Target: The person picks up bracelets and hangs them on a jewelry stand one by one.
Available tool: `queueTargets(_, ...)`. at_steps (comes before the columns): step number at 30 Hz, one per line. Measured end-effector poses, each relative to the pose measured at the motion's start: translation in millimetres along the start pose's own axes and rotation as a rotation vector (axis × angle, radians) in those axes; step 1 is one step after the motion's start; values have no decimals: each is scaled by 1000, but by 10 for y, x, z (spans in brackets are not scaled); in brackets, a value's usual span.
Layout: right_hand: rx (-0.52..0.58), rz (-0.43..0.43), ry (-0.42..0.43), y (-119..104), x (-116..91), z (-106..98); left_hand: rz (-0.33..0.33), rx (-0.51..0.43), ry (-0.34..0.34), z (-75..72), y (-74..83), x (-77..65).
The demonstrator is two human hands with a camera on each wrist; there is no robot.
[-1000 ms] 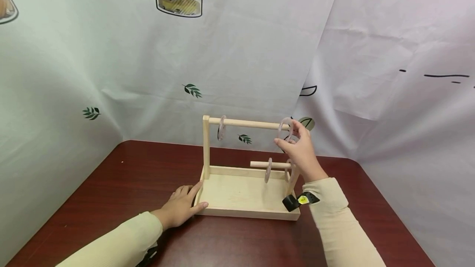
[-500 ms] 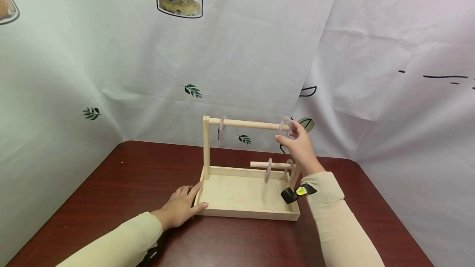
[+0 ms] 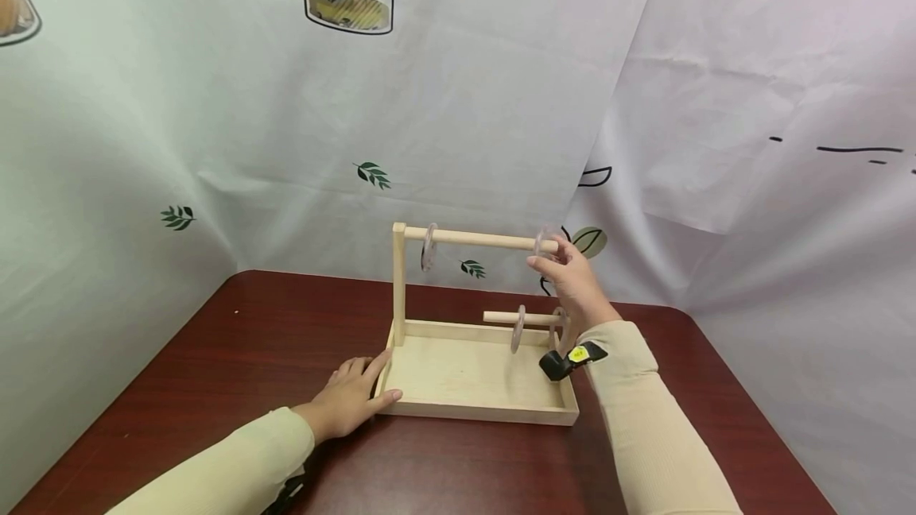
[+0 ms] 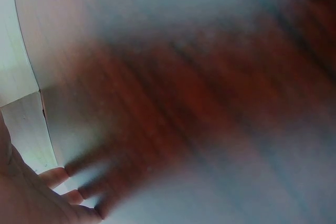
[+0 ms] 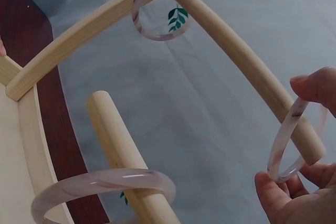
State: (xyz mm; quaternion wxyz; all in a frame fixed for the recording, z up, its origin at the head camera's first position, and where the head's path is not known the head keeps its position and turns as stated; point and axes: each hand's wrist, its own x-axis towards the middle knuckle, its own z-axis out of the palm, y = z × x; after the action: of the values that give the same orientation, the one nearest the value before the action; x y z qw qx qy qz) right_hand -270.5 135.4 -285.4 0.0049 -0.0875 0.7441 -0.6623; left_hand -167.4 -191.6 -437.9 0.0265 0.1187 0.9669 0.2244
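Observation:
My right hand (image 3: pixel 578 283) pinches a pale, translucent bangle (image 5: pixel 282 142) between thumb and fingers. The bangle encircles the free right end of the upper wooden rod (image 3: pixel 487 240), whose tip pokes out past it in the right wrist view. Another bangle (image 3: pixel 428 253) hangs on the same rod near the left post (image 3: pixel 398 292). Below, a shorter rod (image 3: pixel 501 316) carries a bangle (image 3: pixel 518 330), and one more bangle (image 3: pixel 554 336) hangs closer to the right post. My left hand (image 3: pixel 348 402) rests with extended fingers against the left edge of the wooden tray base (image 3: pixel 475 413).
The stand sits on a dark red-brown table (image 3: pixel 286 316). White cloth (image 3: pixel 472 102) printed with leaves and jars hangs behind and on both sides. A black strap with a small camera (image 3: pixel 554 365) is on the right wrist, near the tray's right end.
My right hand has shifted slightly left with the bangle, and the upper rod's tip now shows to the right of the bangle. The left hand stays in place.

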Motion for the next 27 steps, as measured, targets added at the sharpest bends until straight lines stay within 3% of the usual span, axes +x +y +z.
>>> queueTargets(14,365,15,-7,60,91,160,-3,0,-4,-10,2,-4)
queueTargets(21,426,89,-27,107,132,201,2,0,3,4,-4,3)
queueTargets(27,466,93,-62,104,130,248,5,2,3,4,-6,8)
